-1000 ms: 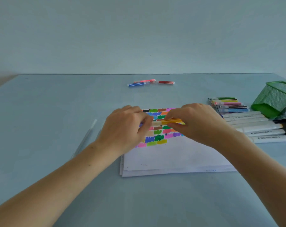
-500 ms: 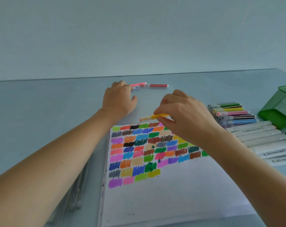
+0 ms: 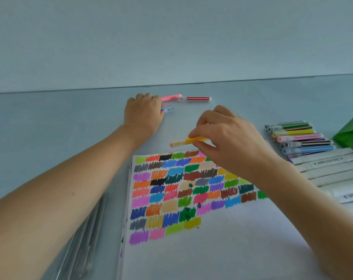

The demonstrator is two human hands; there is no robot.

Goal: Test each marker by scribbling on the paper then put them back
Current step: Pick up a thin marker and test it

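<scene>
Stretched farther since the earlier frame, my left hand (image 3: pixel 144 113) curls over the blue marker (image 3: pixel 168 109) lying crosswise at the table's far edge, while my right hand (image 3: pixel 226 138) pinches the capped yellow marker (image 3: pixel 188 141) above the paper (image 3: pixel 222 249).

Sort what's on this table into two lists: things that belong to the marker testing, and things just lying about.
In the job:
- yellow marker, held in right hand
- blue marker, under left hand
- pink marker, red marker
- paper with scribbles
- marker row
- white markers

Lying about:
- green basket
- clear sleeve
</scene>
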